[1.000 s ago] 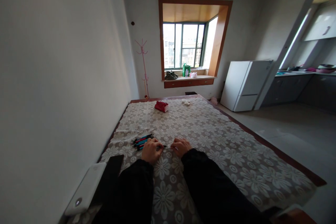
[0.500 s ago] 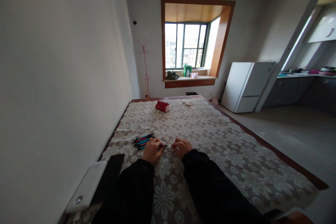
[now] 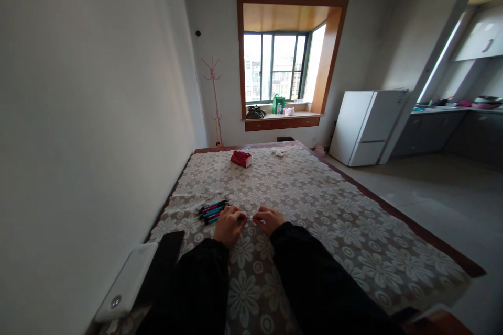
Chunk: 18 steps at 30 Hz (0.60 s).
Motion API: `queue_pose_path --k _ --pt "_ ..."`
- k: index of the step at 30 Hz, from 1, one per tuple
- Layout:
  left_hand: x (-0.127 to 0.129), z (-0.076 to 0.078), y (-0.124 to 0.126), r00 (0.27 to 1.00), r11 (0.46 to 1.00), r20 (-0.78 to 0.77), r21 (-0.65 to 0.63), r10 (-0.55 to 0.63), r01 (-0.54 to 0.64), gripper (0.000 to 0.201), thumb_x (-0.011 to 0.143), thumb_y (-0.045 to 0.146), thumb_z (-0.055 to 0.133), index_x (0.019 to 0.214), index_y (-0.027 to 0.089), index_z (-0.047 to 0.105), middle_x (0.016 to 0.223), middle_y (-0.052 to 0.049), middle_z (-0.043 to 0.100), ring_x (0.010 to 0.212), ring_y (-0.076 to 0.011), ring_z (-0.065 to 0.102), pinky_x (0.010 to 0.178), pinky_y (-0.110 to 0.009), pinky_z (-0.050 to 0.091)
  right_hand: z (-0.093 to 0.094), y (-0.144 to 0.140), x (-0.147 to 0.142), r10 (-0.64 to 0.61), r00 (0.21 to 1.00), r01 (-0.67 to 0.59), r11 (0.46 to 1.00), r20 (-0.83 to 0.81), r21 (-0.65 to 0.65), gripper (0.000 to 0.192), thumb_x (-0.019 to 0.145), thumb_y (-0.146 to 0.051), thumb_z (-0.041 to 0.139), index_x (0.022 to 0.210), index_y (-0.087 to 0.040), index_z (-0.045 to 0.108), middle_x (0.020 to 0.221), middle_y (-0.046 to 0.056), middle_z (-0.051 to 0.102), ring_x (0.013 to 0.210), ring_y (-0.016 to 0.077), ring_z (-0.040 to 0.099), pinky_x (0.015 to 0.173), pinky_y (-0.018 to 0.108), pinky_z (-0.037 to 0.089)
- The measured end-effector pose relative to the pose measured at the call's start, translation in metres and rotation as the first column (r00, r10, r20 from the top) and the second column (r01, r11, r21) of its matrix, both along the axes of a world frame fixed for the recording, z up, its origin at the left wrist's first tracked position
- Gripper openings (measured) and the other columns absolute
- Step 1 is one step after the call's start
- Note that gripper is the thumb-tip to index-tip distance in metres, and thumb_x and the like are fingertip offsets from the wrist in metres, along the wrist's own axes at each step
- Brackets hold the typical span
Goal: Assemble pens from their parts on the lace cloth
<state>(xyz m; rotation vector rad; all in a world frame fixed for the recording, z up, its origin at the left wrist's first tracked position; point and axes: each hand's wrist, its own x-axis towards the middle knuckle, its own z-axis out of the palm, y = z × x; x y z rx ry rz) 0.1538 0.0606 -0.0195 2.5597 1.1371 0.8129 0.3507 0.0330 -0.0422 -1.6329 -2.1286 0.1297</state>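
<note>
My left hand (image 3: 230,225) is closed in a pinch over the tablecloth (image 3: 318,209), on a pen mostly covered by the fingers. Close by on the right, my right hand (image 3: 269,219) also pinches, its fingertips almost meeting the left ones. A tiny pale piece (image 3: 249,218) shows in the narrow gap between them; its kind is too small to make out. Beside my left hand lies a row of several pens (image 3: 212,211), blue, red and black, partly covered by that hand.
Farther up the table are a red tissue pack (image 3: 241,158) and a crumpled white tissue (image 3: 279,153). At the near left, a white power bank (image 3: 128,282) lies beside a dark flat object (image 3: 167,254). A wall (image 3: 98,115) borders the left side; a white fridge (image 3: 365,125) stands beyond.
My right hand has moved slightly left, narrowing the gap between the fingertips. The whole view has shifted a little; the pens and tissue pack stay in place on the cloth.
</note>
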Motion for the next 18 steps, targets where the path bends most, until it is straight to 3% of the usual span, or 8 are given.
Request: queue_pose_path --k 6,9,11,14,18 --pt "0.001 0.01 -0.004 0.992 0.999 0.126 0.045 0.007 -0.012 0.022 0.09 0.033 0.048 0.101 0.024 0.065 0.102 -0.005 0.063 0.102 -0.0205 0.051 0.091 -0.034 0.039 -0.002 0.005 -0.002 0.041 0.947 -0.029 0.999 -0.319 0.041 0.021 0.086 -0.034 0.056 0.087 -0.021 0.072 0.081 0.001 0.064 0.07 0.0119 0.059 0.068 0.022 0.044" --pt "0.0 0.008 -0.001 0.976 0.996 0.214 0.067 0.046 -0.061 0.026 0.094 0.028 0.039 0.106 0.023 0.062 0.103 -0.005 0.064 0.101 -0.02 0.052 0.091 -0.034 0.04 -0.002 0.009 -0.002 0.047 0.874 -0.017 0.998 -0.484 0.066 0.023 0.084 -0.036 0.057 0.082 -0.018 0.071 0.075 0.002 0.064 0.064 0.0118 0.056 0.063 0.023 0.043" --pt "-0.001 0.003 0.002 0.978 0.994 0.195 0.062 0.072 -0.086 0.026 0.092 0.022 0.04 0.107 0.023 0.062 0.104 -0.005 0.064 0.101 -0.0202 0.052 0.091 -0.034 0.039 -0.002 0.01 0.0 0.028 0.851 0.009 0.998 -0.525 0.067 0.024 0.083 -0.037 0.057 0.08 -0.018 0.071 0.074 0.002 0.065 0.064 0.0124 0.056 0.062 0.023 0.043" --pt "-0.002 -0.007 0.007 0.995 0.996 0.053 0.014 0.09 -0.091 0.025 0.085 0.019 0.05 0.106 0.023 0.063 0.105 -0.005 0.063 0.102 -0.0216 0.051 0.089 -0.034 0.038 -0.001 0.009 0.004 -0.061 0.892 0.088 0.995 -0.447 0.04 0.02 0.083 -0.034 0.055 0.08 -0.021 0.071 0.08 0.002 0.066 0.068 0.0132 0.058 0.066 0.023 0.044" --pt "-0.004 -0.016 0.011 0.996 0.996 -0.039 -0.036 0.081 -0.082 0.017 0.084 0.022 0.053 0.096 0.023 0.066 0.099 -0.005 0.063 0.099 -0.0214 0.052 0.086 -0.033 0.037 0.003 0.003 0.006 -0.191 0.969 0.192 0.981 -0.155 -0.008 0.018 0.082 -0.029 0.054 0.079 -0.024 0.07 0.082 0.002 0.066 0.074 0.0143 0.059 0.071 0.024 0.041"
